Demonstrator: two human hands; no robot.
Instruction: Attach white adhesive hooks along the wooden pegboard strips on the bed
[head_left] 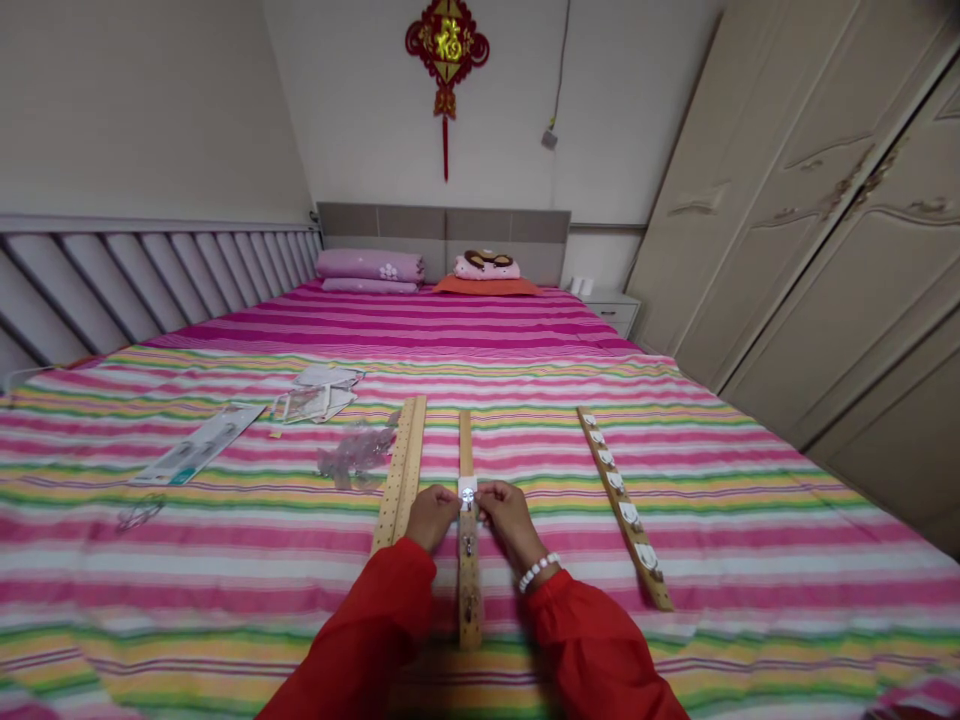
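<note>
A narrow wooden strip (pixel 466 440) lies lengthwise on the striped bedspread in front of me. Over its middle is a small white card (pixel 468 486) with a shiny metal piece on it, too small to name. My left hand (pixel 433 515) pinches the card's left edge. From the other side, my right hand (pixel 510 515), below a white bead bracelet (pixel 539 572), pinches its right edge. Nearer to me, several small metal pieces (pixel 469 605) in what looks like clear plastic sit along the strip. Fingertips partly cover the card's sides.
Left of my hands lie perforated wooden strips (pixel 401 475), crumpled clear plastic bags (pixel 356 452), white cards (pixel 319 392) and a long packet (pixel 199 445). On the right, another wooden strip (pixel 621 500) carries several white cards. Folded bedding (pixel 371 267) rests by the headboard (pixel 517 230).
</note>
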